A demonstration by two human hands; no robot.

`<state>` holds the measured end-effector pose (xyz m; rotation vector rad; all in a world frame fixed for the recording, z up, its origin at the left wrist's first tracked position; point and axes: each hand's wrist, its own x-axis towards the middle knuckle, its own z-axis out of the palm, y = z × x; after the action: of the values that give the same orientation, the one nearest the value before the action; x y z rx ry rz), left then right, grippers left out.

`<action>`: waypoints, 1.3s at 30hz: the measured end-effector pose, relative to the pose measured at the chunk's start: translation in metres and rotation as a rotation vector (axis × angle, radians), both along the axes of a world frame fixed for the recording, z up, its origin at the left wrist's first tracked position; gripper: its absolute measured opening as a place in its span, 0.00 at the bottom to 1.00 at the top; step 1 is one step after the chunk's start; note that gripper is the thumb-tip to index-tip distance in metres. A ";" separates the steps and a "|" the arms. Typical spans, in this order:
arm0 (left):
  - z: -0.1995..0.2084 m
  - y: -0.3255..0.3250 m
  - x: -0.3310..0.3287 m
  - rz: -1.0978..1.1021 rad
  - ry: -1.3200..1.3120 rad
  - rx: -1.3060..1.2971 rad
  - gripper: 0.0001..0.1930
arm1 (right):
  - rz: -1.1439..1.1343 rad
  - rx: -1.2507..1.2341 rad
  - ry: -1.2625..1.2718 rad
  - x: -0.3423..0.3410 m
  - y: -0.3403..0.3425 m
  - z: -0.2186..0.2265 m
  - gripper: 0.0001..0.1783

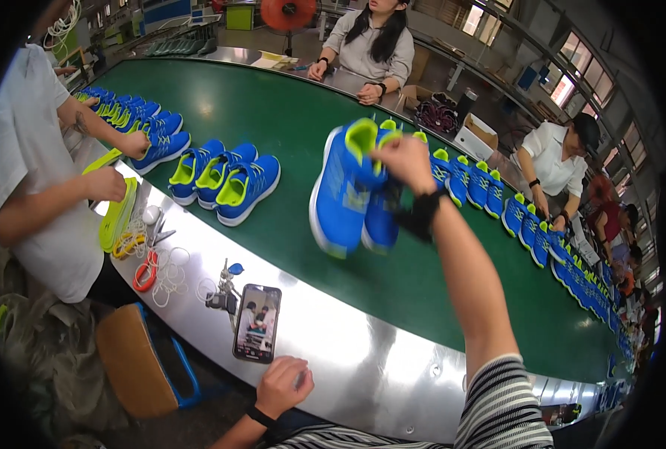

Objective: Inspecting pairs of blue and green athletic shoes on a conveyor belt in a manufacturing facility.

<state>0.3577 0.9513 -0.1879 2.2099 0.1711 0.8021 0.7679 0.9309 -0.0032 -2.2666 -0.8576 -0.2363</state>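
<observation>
My right hand [407,163] is raised over the green conveyor belt [273,120], its fingers closed at the collar of a blue sneaker [339,191] with a lime lining. A second blue sneaker [380,223] hangs right beside it, partly hidden behind the first and my wrist. Both hang toes down, a little blurred. My left hand [283,385] rests at the steel edge of the belt with its fingers curled in and nothing visible in them. Just above it lies a phone [257,323] with a lit screen.
Three blue sneakers [224,179] stand on the belt to the left. A long row of sneakers [485,185] lines the far right side. A co-worker's hand [134,144] touches shoes at left. Keys [226,288], red-handled scissors [146,271] and cord lie on the steel edge.
</observation>
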 end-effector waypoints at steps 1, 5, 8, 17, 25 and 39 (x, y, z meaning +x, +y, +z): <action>-0.005 -0.002 0.004 -0.017 -0.004 -0.018 0.07 | -0.178 0.009 -0.195 0.055 0.014 0.010 0.17; -0.008 0.003 -0.003 0.032 0.024 -0.065 0.06 | -0.308 0.034 -0.364 0.095 0.067 0.081 0.24; -0.007 0.006 -0.005 0.041 0.027 -0.082 0.06 | 0.049 0.094 -0.479 0.086 0.105 0.074 0.23; -0.002 0.016 0.000 0.007 0.022 -0.096 0.05 | 0.901 -0.308 -0.489 -0.066 0.229 -0.100 0.26; -0.003 0.011 0.001 0.023 0.023 -0.062 0.06 | 0.741 -0.449 -0.824 -0.084 0.223 -0.140 0.04; 0.022 -0.010 0.002 -0.190 0.100 -0.285 0.18 | 0.898 -0.628 -0.546 -0.247 -0.204 -0.064 0.12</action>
<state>0.3597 0.9417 -0.1657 1.9626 0.1142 0.5283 0.5209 0.7273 -0.0674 -2.0825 -2.4010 -0.1749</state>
